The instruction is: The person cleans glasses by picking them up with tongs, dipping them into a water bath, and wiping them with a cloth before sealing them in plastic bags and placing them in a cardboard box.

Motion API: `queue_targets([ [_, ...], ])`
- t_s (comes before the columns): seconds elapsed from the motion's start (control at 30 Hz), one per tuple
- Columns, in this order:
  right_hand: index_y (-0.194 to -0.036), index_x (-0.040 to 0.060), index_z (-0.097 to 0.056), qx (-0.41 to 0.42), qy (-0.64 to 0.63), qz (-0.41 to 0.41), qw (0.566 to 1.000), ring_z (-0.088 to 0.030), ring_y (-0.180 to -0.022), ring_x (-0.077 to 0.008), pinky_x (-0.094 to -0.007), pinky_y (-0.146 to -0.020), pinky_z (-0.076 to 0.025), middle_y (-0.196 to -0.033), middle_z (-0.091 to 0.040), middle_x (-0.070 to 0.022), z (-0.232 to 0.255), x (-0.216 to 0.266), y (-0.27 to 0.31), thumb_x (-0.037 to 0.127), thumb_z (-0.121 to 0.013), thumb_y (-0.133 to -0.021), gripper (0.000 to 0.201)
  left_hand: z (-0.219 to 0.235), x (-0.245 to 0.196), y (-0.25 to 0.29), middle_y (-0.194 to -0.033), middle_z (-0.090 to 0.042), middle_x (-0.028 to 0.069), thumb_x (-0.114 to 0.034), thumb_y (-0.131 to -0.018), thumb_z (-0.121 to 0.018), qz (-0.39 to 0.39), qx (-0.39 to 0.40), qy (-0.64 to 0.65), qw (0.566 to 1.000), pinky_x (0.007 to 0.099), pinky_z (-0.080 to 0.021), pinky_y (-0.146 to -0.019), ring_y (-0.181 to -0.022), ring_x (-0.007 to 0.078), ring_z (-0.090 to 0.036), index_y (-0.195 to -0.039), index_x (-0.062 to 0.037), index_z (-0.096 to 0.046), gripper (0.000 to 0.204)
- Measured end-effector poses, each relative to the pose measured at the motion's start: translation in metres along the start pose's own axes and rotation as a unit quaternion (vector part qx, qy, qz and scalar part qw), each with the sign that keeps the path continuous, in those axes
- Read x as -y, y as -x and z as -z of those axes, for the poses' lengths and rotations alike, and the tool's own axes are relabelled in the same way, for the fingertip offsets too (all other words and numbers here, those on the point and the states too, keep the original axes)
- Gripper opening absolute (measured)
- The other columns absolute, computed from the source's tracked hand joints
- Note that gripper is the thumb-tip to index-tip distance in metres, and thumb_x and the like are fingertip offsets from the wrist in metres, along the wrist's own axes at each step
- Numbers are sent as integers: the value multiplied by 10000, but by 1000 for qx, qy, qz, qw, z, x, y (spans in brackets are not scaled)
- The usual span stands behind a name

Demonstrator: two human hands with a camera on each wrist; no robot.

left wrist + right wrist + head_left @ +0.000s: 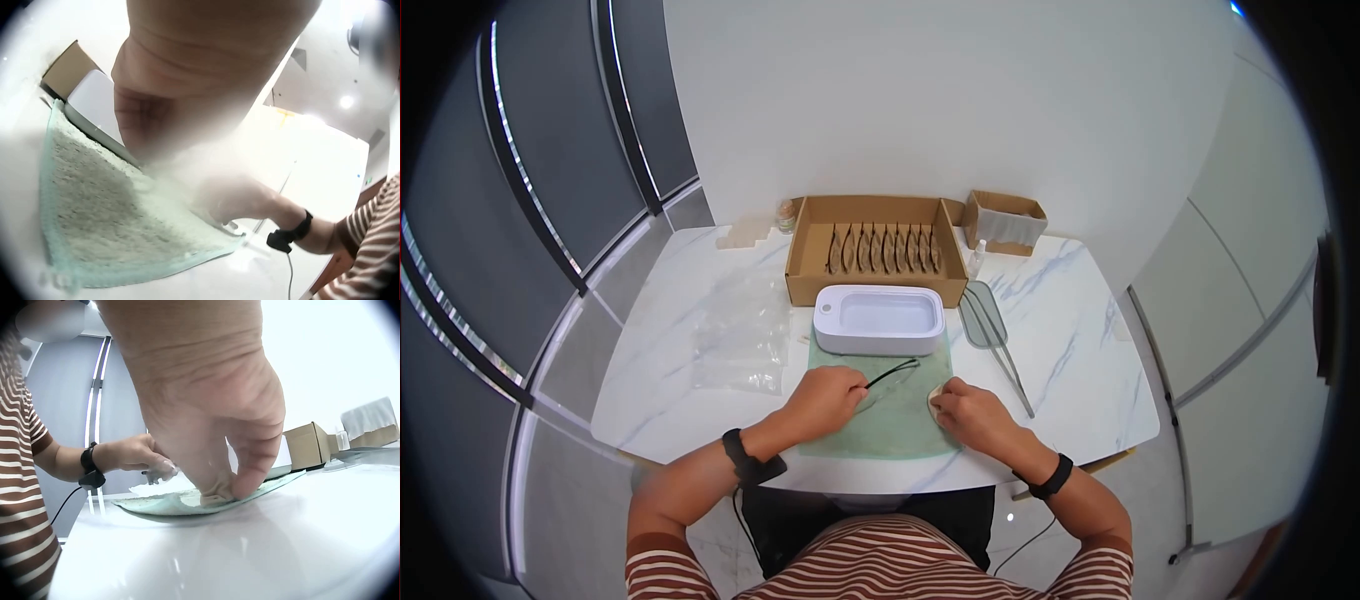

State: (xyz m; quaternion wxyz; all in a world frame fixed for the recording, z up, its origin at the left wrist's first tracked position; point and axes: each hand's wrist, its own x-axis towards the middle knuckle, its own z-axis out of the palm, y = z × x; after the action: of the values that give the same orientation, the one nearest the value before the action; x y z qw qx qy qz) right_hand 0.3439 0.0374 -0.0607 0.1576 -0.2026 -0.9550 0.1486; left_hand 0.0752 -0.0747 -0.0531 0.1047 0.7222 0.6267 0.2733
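Note:
In the head view my left hand (828, 400) grips a pair of eyeglasses (890, 374), its dark temples pointing right over a green towel (875, 435). The fingers hide part of the frame. My right hand (978, 412) pinches a small beige cloth (936, 401) at the towel's right edge. Seen from the right wrist, that cloth (219, 490) is bunched between thumb and fingers, low over the towel (169, 505). The left wrist view shows the towel's fuzzy face (94, 200), with the left palm (147, 119) above it. A white cleaner tub (880, 340) stands at the towel's far edge.
Behind the tub, a cardboard box (800, 270) holds several eyeglasses in a row. Clear plastic bags (745, 335) lie to the left. To the right are a mesh strainer (983, 315), a small bottle (977, 258) and a smaller carton (1005, 246). A jar (786, 216) stands back left.

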Motion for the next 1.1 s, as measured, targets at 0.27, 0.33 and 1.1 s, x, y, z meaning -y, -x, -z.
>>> queue_targets([
  [0.27,-1040,32,-741,-130,-93,-12,987,-671,-780,-326,-376,-727,-571,-935,-663,-133,39,16,-21,43,-694,-866,181,5,4,-3,-835,-648,9,-257,-1010,-654,235,172,476,830,239,-510,-641,-700,83,-587,-996,-8,-704,254],
  [0.33,-1075,35,-741,-188,-152,-55,969,-673,-786,-317,-360,-728,-573,-960,-669,-132,47,23,-29,16,-705,-857,222,1,0,-4,-832,-647,12,-253,-1007,-658,237,183,489,820,241,-510,-642,-695,87,-586,-1010,-8,-702,249],
  [1.1,-1115,88,-727,-186,-39,163,968,-651,-818,-260,-356,-647,-553,-1016,-665,-66,28,42,-35,-4,-729,-764,363,-17,-22,-16,-815,-638,-6,-222,-1008,-637,222,152,539,798,233,-512,-632,-679,72,-585,-1020,-43,-709,193],
])
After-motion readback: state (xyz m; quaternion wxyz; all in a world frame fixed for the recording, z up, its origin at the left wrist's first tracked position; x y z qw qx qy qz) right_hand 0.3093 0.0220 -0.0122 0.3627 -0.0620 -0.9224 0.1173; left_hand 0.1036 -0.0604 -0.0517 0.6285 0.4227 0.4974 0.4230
